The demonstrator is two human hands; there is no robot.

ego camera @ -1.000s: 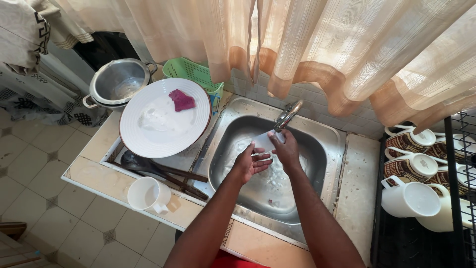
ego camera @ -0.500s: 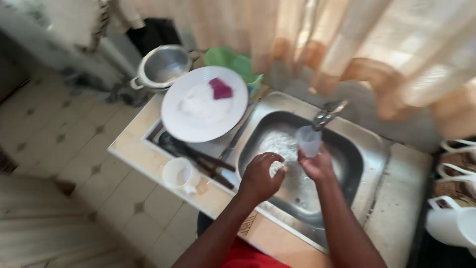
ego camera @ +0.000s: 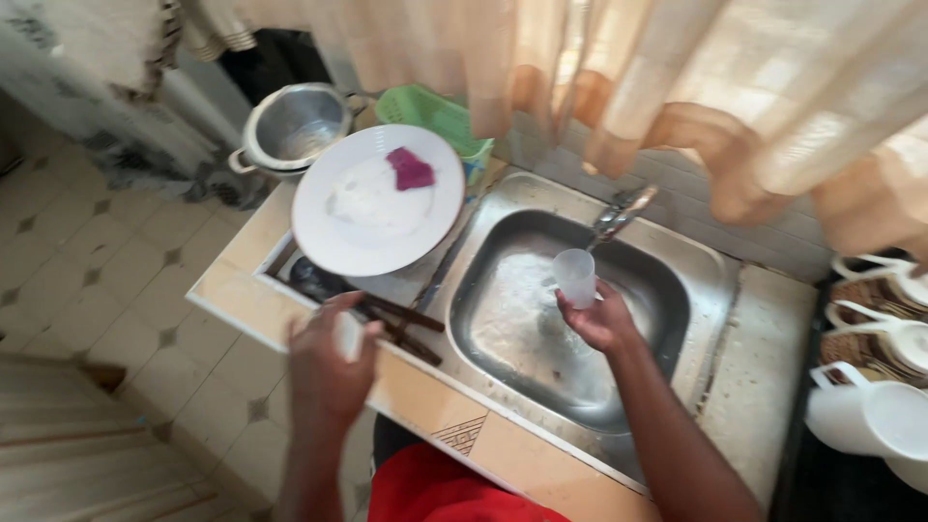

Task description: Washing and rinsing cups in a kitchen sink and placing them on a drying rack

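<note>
Steel sink (ego camera: 715, 280), set in a tiled counter (ego camera: 503, 449), basin wet and foamy, a tap (ego camera: 621, 213) at its far rim under peach curtains (ego camera: 677, 87).

White plate (ego camera: 379, 201), large, lying on the draining side left of the basin, toward the counter's far left corner; soap suds and a small magenta sponge (ego camera: 411, 168) lie on it.

Steel pot (ego camera: 295, 129), just beyond the counter's far left corner, its rim partly under the plate's edge.

Green basket (ego camera: 435, 114), at the counter's far edge, behind the plate.

Dark utensils (ego camera: 401, 324), lying in the draining tray below the plate, near the counter's front edge.

White cups (ego camera: 875, 411), stacked off the counter's right end.

Right hand (ego camera: 599, 319), over the basin, fingers wrapped around the base of a clear tumbler (ego camera: 576, 277) held upright just under the tap.

Left hand (ego camera: 327, 372), at the counter's front left edge, fingers curled on a small white cup (ego camera: 348, 335); the hand hides most of the cup and motion blur hides how firm the grip is.
</note>
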